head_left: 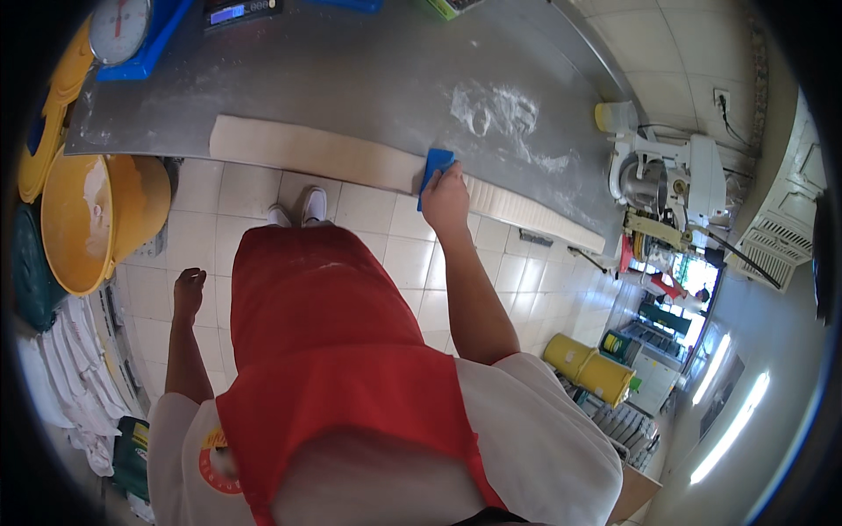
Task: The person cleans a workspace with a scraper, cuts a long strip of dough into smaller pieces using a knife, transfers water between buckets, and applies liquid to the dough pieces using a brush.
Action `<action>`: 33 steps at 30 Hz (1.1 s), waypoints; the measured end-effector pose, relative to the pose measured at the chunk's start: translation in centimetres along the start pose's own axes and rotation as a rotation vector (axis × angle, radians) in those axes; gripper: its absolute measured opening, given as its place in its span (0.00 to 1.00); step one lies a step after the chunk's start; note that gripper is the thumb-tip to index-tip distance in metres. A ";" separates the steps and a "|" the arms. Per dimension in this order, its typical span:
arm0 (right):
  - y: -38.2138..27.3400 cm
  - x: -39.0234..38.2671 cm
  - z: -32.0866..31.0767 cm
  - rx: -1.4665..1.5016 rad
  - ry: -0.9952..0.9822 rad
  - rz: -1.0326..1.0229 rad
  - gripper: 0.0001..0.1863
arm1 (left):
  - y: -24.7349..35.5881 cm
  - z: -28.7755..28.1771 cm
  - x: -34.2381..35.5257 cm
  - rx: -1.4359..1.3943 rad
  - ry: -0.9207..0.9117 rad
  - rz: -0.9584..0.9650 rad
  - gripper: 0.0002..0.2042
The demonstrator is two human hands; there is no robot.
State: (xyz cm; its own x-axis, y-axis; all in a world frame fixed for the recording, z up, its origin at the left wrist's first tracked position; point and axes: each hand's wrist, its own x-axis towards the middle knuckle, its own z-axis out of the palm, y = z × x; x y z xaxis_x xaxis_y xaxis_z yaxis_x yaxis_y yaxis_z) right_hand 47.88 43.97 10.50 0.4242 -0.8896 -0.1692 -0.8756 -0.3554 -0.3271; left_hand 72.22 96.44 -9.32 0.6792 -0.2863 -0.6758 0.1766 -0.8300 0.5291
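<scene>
A long flat strip of pale dough [316,151] lies along the near edge of the metal table. My right hand [447,195] is closed round a blue dough scraper [437,163], which stands across the strip. To the right of the scraper, the dough [526,210] carries many close crosswise lines that look like cuts; to the left its surface is smooth. Away from the table, my left hand [189,294] hangs over the floor at my side, fingers loosely bent, with nothing visible in it.
White flour is smeared on the metal table [368,70] beyond the dough. A dial scale [121,28] and a digital scale [241,10] stand far left. A yellow bin [105,219] sits below the left end, and a white mixer [693,180] lies past the right end.
</scene>
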 end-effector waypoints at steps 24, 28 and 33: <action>-8.9 -1.1 1.2 -0.028 0.114 0.007 0.14 | -3.4 -10.6 9.2 -0.023 -0.020 0.056 0.19; -9.4 -0.9 2.6 -0.120 0.080 0.075 0.14 | -4.3 -11.1 10.5 0.021 -0.014 0.115 0.17; -11.6 -1.1 3.8 -0.118 0.056 0.079 0.14 | -3.7 -12.1 10.1 -0.012 -0.078 0.070 0.17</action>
State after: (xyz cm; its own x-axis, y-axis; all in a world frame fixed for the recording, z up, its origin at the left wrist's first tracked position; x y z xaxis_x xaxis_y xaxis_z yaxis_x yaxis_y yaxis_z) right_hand 58.43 50.15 10.89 0.3425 -0.9295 -0.1367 -0.9282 -0.3121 -0.2028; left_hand 87.01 102.46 -11.89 0.6328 -0.3802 -0.6745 0.1391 -0.8011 0.5821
